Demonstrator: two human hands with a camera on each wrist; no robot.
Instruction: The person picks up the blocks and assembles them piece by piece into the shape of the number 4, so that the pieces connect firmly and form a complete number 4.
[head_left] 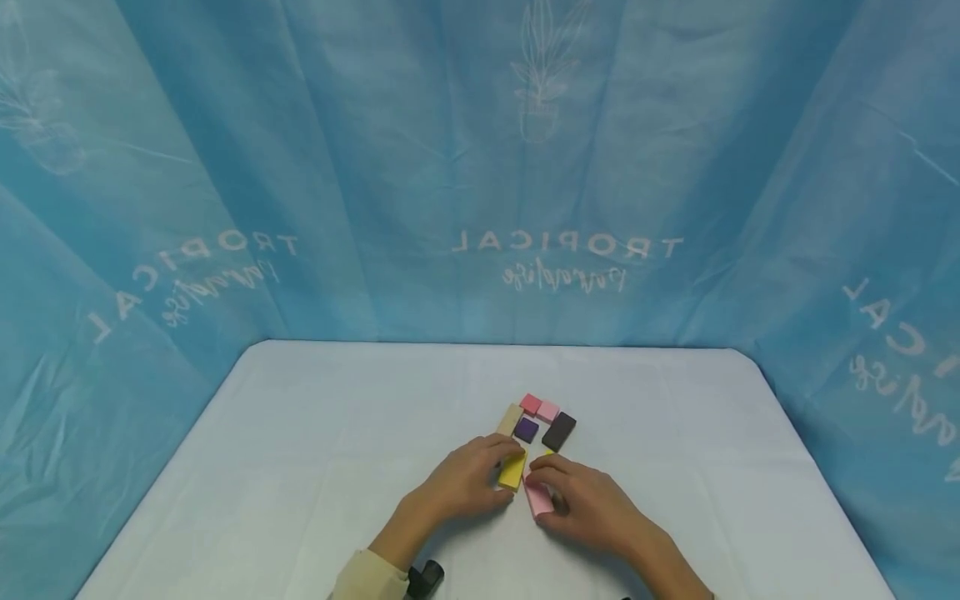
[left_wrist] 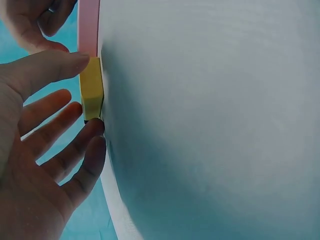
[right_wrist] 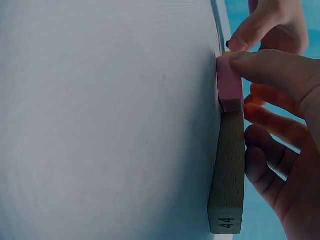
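Observation:
My left hand (head_left: 468, 482) pinches a yellow block (head_left: 513, 472) lengthwise, thumb at its near end and fingertips at its far end. The left wrist view shows that yellow block (left_wrist: 92, 87) low at the white surface, end to end with pink. Opposite it, my right hand (head_left: 588, 504) holds a long pink block (head_left: 537, 498), thumb on the near end. In the right wrist view, behind the pink block (right_wrist: 230, 82), stands a brown wooden block (right_wrist: 229, 160) marked 44. A bit of another yellow piece (head_left: 547, 453) shows past the right fingers.
Just beyond the hands lie a tan block (head_left: 510, 419), a purple block (head_left: 527, 430), a dark brown block (head_left: 558, 432), a red block (head_left: 531, 404) and a light pink block (head_left: 548, 412). The white table (head_left: 360, 400) meets blue printed curtains (head_left: 405, 167) at back and sides.

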